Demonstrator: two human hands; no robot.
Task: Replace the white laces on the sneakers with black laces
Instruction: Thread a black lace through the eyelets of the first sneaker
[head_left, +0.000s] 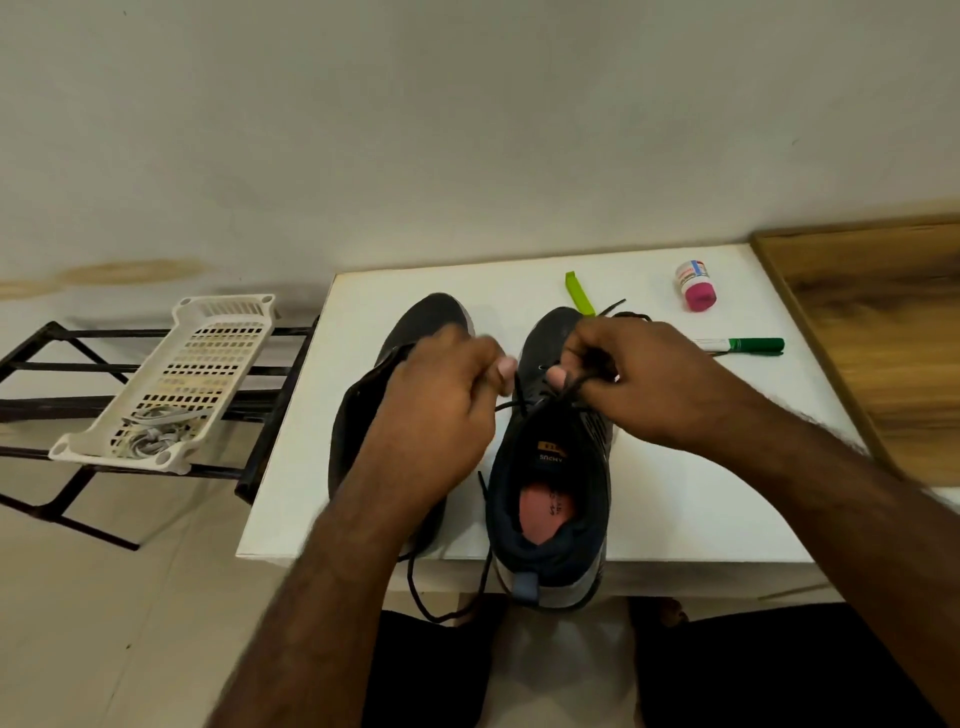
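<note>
Two dark sneakers sit side by side on the white desk (675, 499), toes pointing away from the person. The right sneaker (550, 499) is the one being worked on: a black lace (524, 402) crosses its upper eyelets, and both hands are over its tongue area. The left hand (441, 410) has its fingers curled, pinching one run of that lace between thumb and fingertip just beside the shoe's inner edge. The right hand (639, 384) is likewise clenched around the other run of the lace, with a loose black end poking out beyond it toward the far side of the desk. Some blur hides exactly which eyelet is being fed.

The left sneaker (410, 343) lies mostly under the left forearm; how far it is laced cannot be told, though a black cord (415, 592) hangs off the desk's near edge below it.

The white laces (150, 431) already lie bundled in a white plastic basket (208, 353) on a black rack (41, 364) to the left, well apart from the shoes, so removal looks finished for both sneakers. What remains, by my reading, is threading the rest of the right sneaker's eyelets, evening the ends, and checking or completing the left one.

A green clip (579, 293), a pink-capped bottle (696, 286) and a green marker (743, 345) rest at the desk's far side.
</note>
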